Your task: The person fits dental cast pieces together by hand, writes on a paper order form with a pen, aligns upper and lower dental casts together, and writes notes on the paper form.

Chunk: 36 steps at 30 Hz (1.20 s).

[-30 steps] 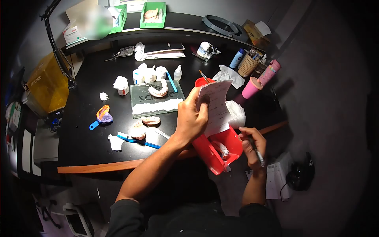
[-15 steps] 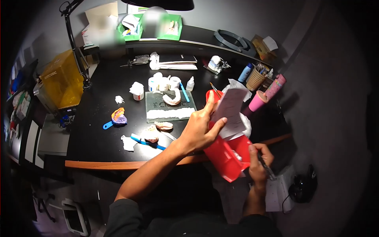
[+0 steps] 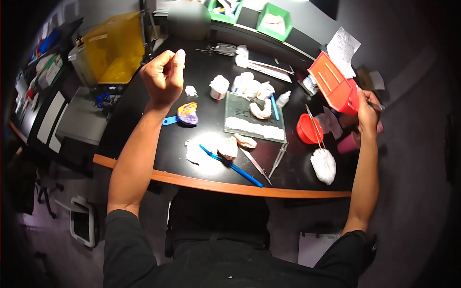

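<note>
My left hand [image 3: 165, 77] is raised above the left part of the desk, fingers curled and pressed together; whether anything small is between them cannot be made out. At the right, my right hand [image 3: 368, 106] grips the red tray [image 3: 334, 81] by its near end, with a dark pen-like tool also in that hand. The tray is tilted, and a printed paper [image 3: 343, 48] stands out from its far side. Below the tray are a red cup [image 3: 309, 128] with thin sticks across it and a white wad [image 3: 323, 166].
A glass slab [image 3: 231, 113] bears a white arch and a white strip. Near it lie white jars [image 3: 249, 86], a blue toothbrush [image 3: 240, 174], dental casts [image 3: 228, 148] and a purple-orange impression [image 3: 187, 114]. Green bins [image 3: 275, 21] stand on the back shelf. A wooden edge [image 3: 216, 186] borders the desk.
My left hand has let go of the paper and moved far left, its fingers now curled. My right hand has lifted the red tray with the paper up and to the right. The view has shifted.
</note>
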Available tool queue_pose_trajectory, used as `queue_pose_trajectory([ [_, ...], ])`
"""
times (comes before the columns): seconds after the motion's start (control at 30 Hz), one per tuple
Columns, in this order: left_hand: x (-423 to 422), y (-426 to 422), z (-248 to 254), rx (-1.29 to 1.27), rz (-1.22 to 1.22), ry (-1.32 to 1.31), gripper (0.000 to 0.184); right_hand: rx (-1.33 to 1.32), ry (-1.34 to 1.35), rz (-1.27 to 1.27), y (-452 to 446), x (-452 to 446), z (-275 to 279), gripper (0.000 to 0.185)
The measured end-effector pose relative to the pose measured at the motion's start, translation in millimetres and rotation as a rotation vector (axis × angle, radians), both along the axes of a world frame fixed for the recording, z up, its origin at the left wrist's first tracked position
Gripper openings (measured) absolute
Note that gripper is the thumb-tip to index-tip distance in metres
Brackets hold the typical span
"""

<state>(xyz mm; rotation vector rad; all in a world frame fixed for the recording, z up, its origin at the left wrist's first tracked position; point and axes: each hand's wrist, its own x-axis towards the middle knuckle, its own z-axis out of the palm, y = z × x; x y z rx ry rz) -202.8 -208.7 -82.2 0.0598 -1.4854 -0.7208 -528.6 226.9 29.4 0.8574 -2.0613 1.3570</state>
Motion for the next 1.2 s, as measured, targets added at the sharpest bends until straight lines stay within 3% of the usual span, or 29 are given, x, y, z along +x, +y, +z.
queue_pose_trajectory([
  [0.07, 7.2, -10.2, -2.2, 0.028, 0.071, -0.109, 0.042, 0.033, -0.023, -0.064, -33.7, -46.8, 2.6, 0.023],
  [0.3, 19.4, -4.3, 12.4, -0.04, 0.151, -0.83, 0.023, -0.015, 0.035, -0.323, -157.5, -140.5, -3.8, 0.024],
  [0.4, 13.7, -5.4, -0.3, -0.157, 0.142, -0.762, 0.019, -0.036, 0.109, -0.45, -192.7, -155.6, -2.5, 0.025],
  [0.57, 13.8, -4.9, -3.0, -0.193, 0.146, -0.842, 0.018, 0.223, 0.246, -0.62, -214.3, -191.7, -6.3, 0.027],
  [0.63, 13.4, -1.6, -2.7, -0.153, 0.103, -0.868, 0.018, 0.292, 0.164, -0.564, -210.7, -197.8, -6.5, 0.041],
  [0.7, 14.9, -0.2, 1.8, -0.133, 0.124, -0.973, 0.017, 0.306, 0.262, -0.55, -202.8, -212.3, -12.1, 0.055],
  [0.83, 11.5, -0.5, -6.4, -0.162, 0.112, -0.954, 0.018, 0.343, 0.311, -0.601, -177.7, -172.3, -5.6, 0.04],
  [0.9, 8.7, -1.9, -10.5, -0.185, 0.1, -0.913, 0.019, 0.312, 0.34, -0.545, -154.2, -155.1, -2.8, 0.037],
  [1.0, 5.6, -0.5, -13.1, -0.147, 0.039, -0.947, 0.018, -0.129, 0.081, -0.005, -133.2, -104.9, -12.2, 0.034],
  [1.1, 3.9, 1.5, -14.7, -0.125, -0.049, -0.971, 0.018, -0.093, -0.116, 0.195, -112.6, -25.9, -19.6, 0.032],
  [1.2, 2.2, 4.8, -17.9, -0.166, -0.107, -0.988, 0.017, 0.207, -0.213, 0.338, -100.1, 78.6, -37.7, 0.026],
])
